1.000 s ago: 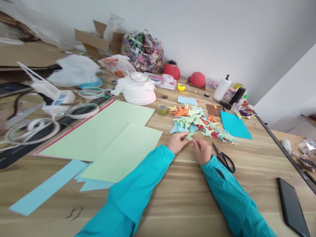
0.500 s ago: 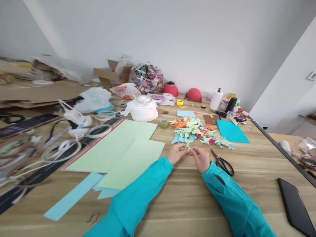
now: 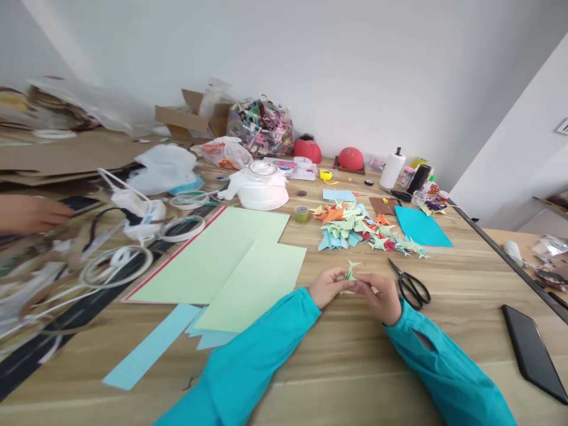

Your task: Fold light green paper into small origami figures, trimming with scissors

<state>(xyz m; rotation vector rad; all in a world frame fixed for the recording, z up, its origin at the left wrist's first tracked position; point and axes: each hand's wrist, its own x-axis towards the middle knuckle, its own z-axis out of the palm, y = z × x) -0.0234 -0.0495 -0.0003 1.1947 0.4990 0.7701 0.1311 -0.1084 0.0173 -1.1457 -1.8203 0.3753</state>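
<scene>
Shows, at far left, another person's hand (image 3: 35, 213) beside a dark phone (image 3: 80, 203), then a white power strip (image 3: 146, 208) and coiled cables (image 3: 118, 266). Farther back, includes an open carton (image 3: 183, 124) with clear plastic in it, a white bag (image 3: 225, 152) with orange print too blurred to read, and a clear bag (image 3: 261, 127) packed with small many-coloured pieces. Has green sheets (image 3: 255, 287) and a blue strip (image 3: 153, 346) on a wood-grain table (image 3: 337, 378), plus illegible dark strokes (image 3: 191, 381) by the left sleeve (image 3: 252, 349).

Pinches a green paper figure (image 3: 350, 274) in the left hand (image 3: 329, 287), thumb and fingers pressed together; pinches it likewise from the other side with the right hand (image 3: 380, 296). Holds it on the near side of a pile of folded paper (image 3: 350, 226), left of black scissors (image 3: 412, 285).

Continues right with a white roll (image 3: 392, 171), a clear tub (image 3: 418, 198), contents unclear, a turquoise sheet (image 3: 423, 226), a black phone (image 3: 535, 355), and pale walls (image 3: 355, 71) with an unreadable sign (image 3: 562, 126).
</scene>
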